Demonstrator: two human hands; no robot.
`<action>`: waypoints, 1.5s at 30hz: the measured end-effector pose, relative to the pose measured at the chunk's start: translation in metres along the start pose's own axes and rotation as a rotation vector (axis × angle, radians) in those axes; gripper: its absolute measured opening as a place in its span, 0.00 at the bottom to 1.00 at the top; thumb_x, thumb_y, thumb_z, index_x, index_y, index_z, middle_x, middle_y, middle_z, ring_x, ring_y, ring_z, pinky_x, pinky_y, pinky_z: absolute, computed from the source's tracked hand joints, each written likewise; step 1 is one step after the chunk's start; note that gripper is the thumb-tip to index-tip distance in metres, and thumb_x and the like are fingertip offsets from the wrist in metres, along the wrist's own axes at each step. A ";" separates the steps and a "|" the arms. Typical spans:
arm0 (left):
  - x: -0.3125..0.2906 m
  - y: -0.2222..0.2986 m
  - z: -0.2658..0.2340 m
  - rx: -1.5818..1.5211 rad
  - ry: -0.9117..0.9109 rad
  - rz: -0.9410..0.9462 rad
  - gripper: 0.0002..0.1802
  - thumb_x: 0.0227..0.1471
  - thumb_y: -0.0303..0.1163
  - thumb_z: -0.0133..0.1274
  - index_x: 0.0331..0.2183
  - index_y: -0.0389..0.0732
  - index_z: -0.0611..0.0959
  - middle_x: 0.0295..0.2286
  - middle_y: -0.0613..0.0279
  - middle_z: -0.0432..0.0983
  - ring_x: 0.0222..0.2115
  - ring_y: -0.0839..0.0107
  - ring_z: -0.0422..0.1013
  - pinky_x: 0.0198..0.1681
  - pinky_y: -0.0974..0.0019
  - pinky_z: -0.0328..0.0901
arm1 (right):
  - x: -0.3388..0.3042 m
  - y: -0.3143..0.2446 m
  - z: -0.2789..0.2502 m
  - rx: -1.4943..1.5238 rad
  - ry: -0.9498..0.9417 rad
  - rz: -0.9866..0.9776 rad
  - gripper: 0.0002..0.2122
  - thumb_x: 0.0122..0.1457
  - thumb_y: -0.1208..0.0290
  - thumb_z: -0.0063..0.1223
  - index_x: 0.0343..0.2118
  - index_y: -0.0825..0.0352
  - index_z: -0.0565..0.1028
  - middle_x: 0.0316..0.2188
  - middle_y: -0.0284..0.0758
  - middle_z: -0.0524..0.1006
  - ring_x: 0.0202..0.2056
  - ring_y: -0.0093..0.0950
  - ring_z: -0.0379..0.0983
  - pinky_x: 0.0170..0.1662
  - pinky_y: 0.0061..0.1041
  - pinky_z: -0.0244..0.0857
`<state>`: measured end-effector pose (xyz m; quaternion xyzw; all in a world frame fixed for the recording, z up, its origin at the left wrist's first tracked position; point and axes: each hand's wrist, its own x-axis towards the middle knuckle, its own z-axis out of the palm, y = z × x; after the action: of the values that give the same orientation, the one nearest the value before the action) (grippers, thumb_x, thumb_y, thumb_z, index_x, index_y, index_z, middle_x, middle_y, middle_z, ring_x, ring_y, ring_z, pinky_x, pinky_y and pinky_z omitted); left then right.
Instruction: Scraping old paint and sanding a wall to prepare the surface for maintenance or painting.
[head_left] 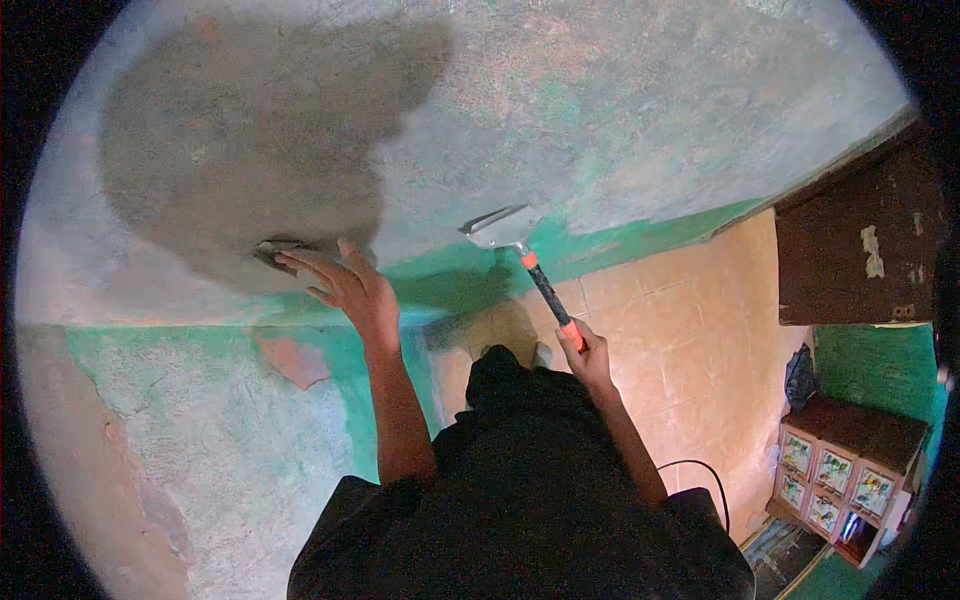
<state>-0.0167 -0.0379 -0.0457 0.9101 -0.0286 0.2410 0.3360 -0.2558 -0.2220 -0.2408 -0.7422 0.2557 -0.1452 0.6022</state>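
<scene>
My right hand [585, 358] is wrapped round the orange lower grip of a long-handled scraper [547, 290]. Its shaft is black, and the wide metal head is raised near the patchy wall [480, 150]; I cannot tell whether the blade touches it. On the left, my left hand [350, 290] reaches up to the wall with its fingers stretched over a small flat grey piece [278, 248]. The fingertips press that piece against the wall. Its kind is unclear, since the fingers partly cover it.
A green band [600, 245] runs along the wall's bottom, above an orange tiled floor [665, 330]. To the right stand a dark brown wooden piece [850, 250] and a small cabinet [850, 420] with several drawers. A black cable [715, 475] curves across the floor.
</scene>
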 end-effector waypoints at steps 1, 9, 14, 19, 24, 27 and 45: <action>0.000 -0.001 0.002 -0.014 0.030 0.030 0.44 0.62 0.55 0.31 0.63 0.35 0.35 0.64 0.47 0.24 0.65 0.52 0.28 0.62 0.38 0.27 | 0.000 0.005 0.001 -0.014 0.000 0.019 0.13 0.57 0.69 0.56 0.45 0.67 0.75 0.18 0.31 0.71 0.21 0.17 0.64 0.25 0.18 0.61; -0.019 -0.017 0.021 -0.017 -0.064 -0.062 0.45 0.61 0.56 0.31 0.63 0.33 0.35 0.64 0.45 0.24 0.65 0.51 0.27 0.62 0.37 0.26 | -0.002 0.006 0.008 -0.011 0.033 -0.015 0.13 0.57 0.69 0.57 0.44 0.68 0.75 0.17 0.30 0.70 0.20 0.16 0.64 0.24 0.20 0.61; -0.019 -0.025 0.024 -0.002 -0.085 -0.058 0.46 0.61 0.57 0.30 0.62 0.31 0.35 0.64 0.43 0.24 0.65 0.51 0.25 0.62 0.38 0.25 | -0.003 0.028 0.014 0.003 0.052 -0.019 0.12 0.57 0.70 0.57 0.43 0.68 0.75 0.16 0.29 0.69 0.20 0.16 0.63 0.24 0.20 0.60; -0.022 -0.029 0.020 0.027 -0.180 -0.081 0.45 0.61 0.58 0.28 0.63 0.36 0.35 0.65 0.49 0.24 0.66 0.55 0.26 0.62 0.40 0.23 | -0.002 0.022 0.010 -0.024 0.093 0.025 0.11 0.57 0.69 0.58 0.40 0.68 0.76 0.17 0.28 0.69 0.20 0.15 0.63 0.24 0.19 0.59; -0.017 -0.035 0.023 0.031 -0.114 -0.054 0.45 0.61 0.58 0.28 0.63 0.35 0.35 0.65 0.49 0.25 0.66 0.56 0.26 0.62 0.39 0.23 | 0.007 -0.002 0.011 0.065 0.051 -0.007 0.11 0.57 0.70 0.57 0.42 0.69 0.75 0.18 0.28 0.69 0.21 0.14 0.62 0.25 0.18 0.59; -0.017 -0.029 0.020 0.024 -0.133 -0.047 0.46 0.61 0.58 0.29 0.63 0.34 0.35 0.64 0.47 0.24 0.65 0.53 0.26 0.62 0.38 0.24 | 0.004 0.005 0.009 0.068 0.035 -0.007 0.12 0.57 0.70 0.57 0.43 0.69 0.74 0.19 0.27 0.69 0.22 0.15 0.61 0.26 0.17 0.59; -0.037 0.059 0.038 -0.226 -0.073 -0.064 0.41 0.64 0.51 0.30 0.63 0.33 0.35 0.64 0.44 0.24 0.65 0.51 0.27 0.64 0.49 0.27 | 0.041 0.044 -0.045 -0.229 -0.078 -0.149 0.15 0.55 0.68 0.59 0.44 0.66 0.74 0.21 0.42 0.75 0.23 0.31 0.75 0.28 0.27 0.67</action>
<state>-0.0460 -0.1114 -0.0530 0.8749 -0.0386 0.1919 0.4429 -0.2546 -0.2880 -0.2770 -0.8280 0.1914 -0.1305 0.5106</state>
